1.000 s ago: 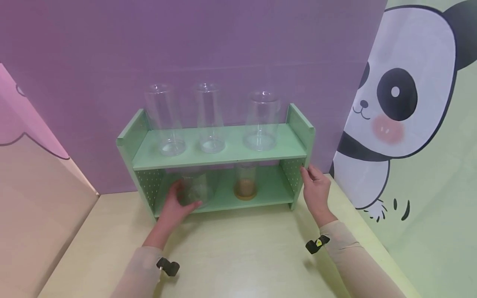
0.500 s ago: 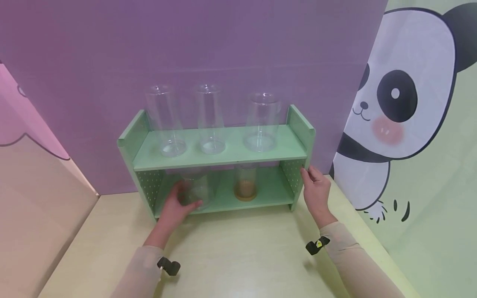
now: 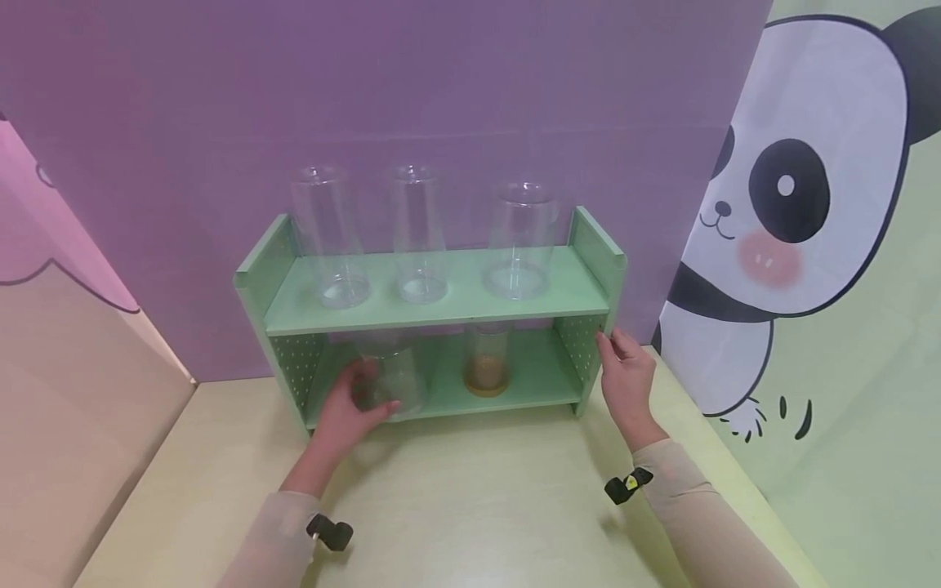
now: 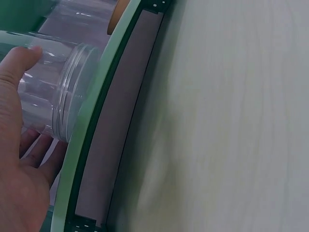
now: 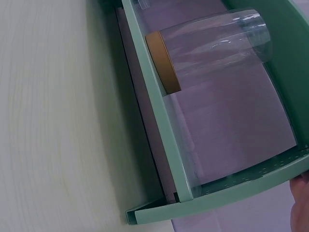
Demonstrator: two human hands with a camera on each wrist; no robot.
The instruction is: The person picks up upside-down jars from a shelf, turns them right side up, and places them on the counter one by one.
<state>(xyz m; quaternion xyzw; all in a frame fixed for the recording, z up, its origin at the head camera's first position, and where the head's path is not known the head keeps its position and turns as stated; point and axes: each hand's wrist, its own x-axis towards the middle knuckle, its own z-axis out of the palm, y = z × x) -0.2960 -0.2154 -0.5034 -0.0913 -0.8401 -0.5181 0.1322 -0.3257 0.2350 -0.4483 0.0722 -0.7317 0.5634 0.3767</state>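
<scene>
My left hand (image 3: pixel 345 412) grips a clear jar (image 3: pixel 397 380) at the left of the lower shelf, thumb on one side and fingers on the other. In the left wrist view the jar's ringed end (image 4: pixel 75 92) stands by the shelf's front edge. My right hand (image 3: pixel 627 376) pinches the right side panel of the green two-tier rack (image 3: pixel 441 318); in the right wrist view only a bit of that hand shows at the edge. Further right on the lower shelf stands a clear jar with a wooden end at the bottom (image 3: pixel 487 384).
On the upper shelf stand two tall clear containers (image 3: pixel 341 245) (image 3: pixel 419 245) and a wider one (image 3: pixel 518 245) to their right. The rack stands on a pale wooden table (image 3: pixel 470 498) against a purple wall (image 3: pixel 470 82). A panda picture covers the right wall.
My left hand has drawn the clear jar slightly toward the lower shelf's front edge and a little to the right. The right hand keeps its place on the side panel.
</scene>
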